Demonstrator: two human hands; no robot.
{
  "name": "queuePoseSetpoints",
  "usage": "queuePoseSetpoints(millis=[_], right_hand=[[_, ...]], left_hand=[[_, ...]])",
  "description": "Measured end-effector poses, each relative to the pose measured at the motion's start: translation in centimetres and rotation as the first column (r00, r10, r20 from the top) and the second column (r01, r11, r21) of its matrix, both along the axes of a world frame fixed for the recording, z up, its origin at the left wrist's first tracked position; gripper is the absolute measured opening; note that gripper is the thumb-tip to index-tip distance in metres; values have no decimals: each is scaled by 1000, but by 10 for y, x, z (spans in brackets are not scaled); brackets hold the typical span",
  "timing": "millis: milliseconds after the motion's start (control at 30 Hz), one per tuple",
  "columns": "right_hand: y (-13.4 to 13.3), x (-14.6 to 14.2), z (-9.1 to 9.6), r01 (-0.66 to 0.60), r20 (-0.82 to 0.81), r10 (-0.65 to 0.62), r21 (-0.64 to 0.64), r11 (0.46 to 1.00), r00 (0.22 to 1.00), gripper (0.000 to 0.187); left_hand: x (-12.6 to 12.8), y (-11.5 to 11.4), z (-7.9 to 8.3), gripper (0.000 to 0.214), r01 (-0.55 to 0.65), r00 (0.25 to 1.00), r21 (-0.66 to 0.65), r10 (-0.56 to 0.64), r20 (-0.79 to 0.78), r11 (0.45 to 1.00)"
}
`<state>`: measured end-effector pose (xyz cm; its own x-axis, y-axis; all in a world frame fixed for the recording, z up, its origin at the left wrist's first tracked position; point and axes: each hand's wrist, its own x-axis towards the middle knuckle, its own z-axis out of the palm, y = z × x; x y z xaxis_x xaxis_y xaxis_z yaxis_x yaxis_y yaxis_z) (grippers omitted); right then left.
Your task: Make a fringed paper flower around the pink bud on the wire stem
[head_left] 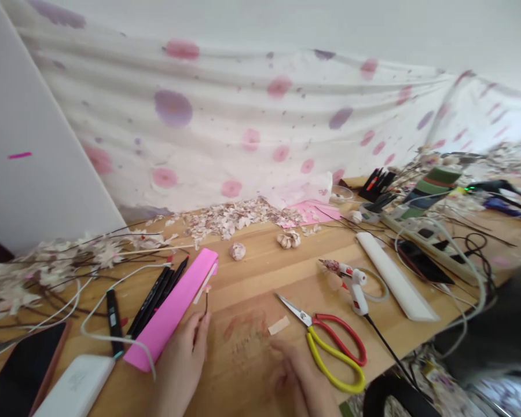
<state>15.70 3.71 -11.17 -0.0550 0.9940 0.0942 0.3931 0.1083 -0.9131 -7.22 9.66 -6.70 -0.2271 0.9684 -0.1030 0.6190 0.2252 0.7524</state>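
Note:
My left hand is closed in a pinch on a thin dark stem with a small pale pink tip, held upright just right of a folded pink paper strip. My right hand is low on the table, index finger stretched out and the other fingers loosely curled, with nothing seen in it. Just beyond that fingertip lies a short beige strip. Scissors with one red and one yellow handle rest to its right, blades apart. A glue gun stands behind them.
Two garlic bulbs and a heap of dry papery petals lie at the back. Black markers, a phone and a white power bank are at left. A long white strip and cables lie at right.

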Motion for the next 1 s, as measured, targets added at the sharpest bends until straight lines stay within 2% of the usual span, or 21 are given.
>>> queuePoseSetpoints(millis=[100, 167, 233, 333, 400, 533, 600, 667, 700, 767, 867, 1000], right_hand=[[7, 25, 8, 182, 33, -186, 108, 977, 982, 42], [10, 39, 12, 270, 55, -279, 136, 953, 959, 37], [13, 52, 12, 299, 80, -312, 140, 944, 947, 29], [16, 71, 13, 257, 166, -292, 203, 945, 942, 23], [17, 81, 16, 192, 251, -253, 244, 951, 934, 22], [21, 98, 27, -9, 393, -66, 184, 983, 917, 27], [23, 103, 34, -85, 444, 20, 127, 988, 896, 27], [26, 106, 40, -126, 500, 68, 84, 988, 863, 27], [28, 106, 42, -143, 527, 83, 75, 987, 846, 28], [31, 107, 46, -186, 571, 109, 78, 979, 814, 31], [36, 106, 45, -227, 618, 103, 126, 966, 779, 31], [40, 107, 34, -191, 605, 22, 216, 957, 796, 33]], left_hand=[[-3, 10, -9, 44, 113, 960, 87, -87, -264, 990], [-5, 15, -12, 55, 199, 929, 120, -148, -340, 973], [-7, 19, -12, 60, 260, 902, 84, -211, -377, 962], [-14, 26, -7, 61, 261, 867, -113, -284, -410, 959], [-18, 31, -3, 60, 227, 822, -177, -286, -493, 958], [-12, 34, 1, 56, 252, 721, -21, -202, -663, 968], [3, 30, 2, 53, 308, 747, 76, -192, -637, 948], [27, 23, 2, 44, 354, 817, 100, -255, -517, 930], [40, 19, 2, 40, 381, 837, 54, -319, -445, 923], [66, 13, 1, 31, 376, 874, -32, -366, -321, 926], [96, 9, -1, 23, 390, 865, -91, -398, -307, 916], [108, 11, -2, 13, 393, 856, -108, -406, -319, 913]])
